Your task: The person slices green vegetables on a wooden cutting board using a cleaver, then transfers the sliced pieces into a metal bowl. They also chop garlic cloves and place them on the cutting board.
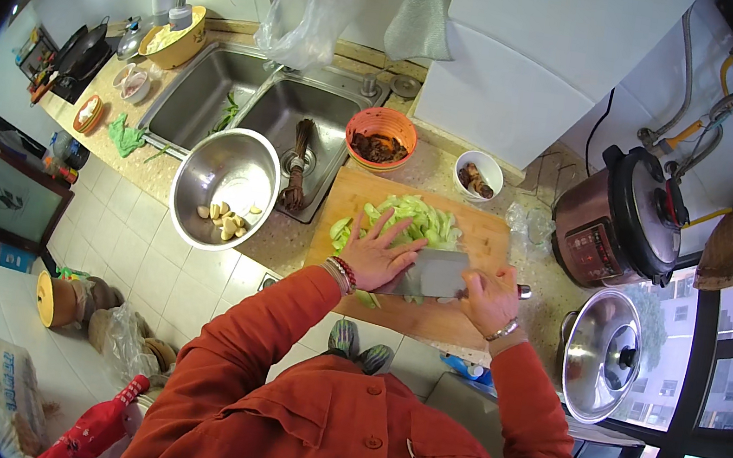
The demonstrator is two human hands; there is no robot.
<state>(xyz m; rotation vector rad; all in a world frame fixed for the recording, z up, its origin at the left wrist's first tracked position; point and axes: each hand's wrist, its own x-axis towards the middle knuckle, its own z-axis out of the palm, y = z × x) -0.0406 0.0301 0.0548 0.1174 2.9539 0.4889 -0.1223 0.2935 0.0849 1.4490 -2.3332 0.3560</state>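
Note:
A wooden cutting board lies in front of me, with a heap of pale green vegetable slices on it. My right hand is closed around the handle of a cleaver, whose broad blade lies nearly flat above the board. With fingers spread, my left hand reaches over the near side of the slices, its fingertips by the heap and its lower edge against the blade's left end. A few slices show below the blade. What lies under the blade and left palm is hidden.
Left of the board, a steel bowl with garlic cloves overhangs the counter edge by the double sink. Behind the board stand an orange bowl and a white bowl. A pressure cooker and a steel lid are at right.

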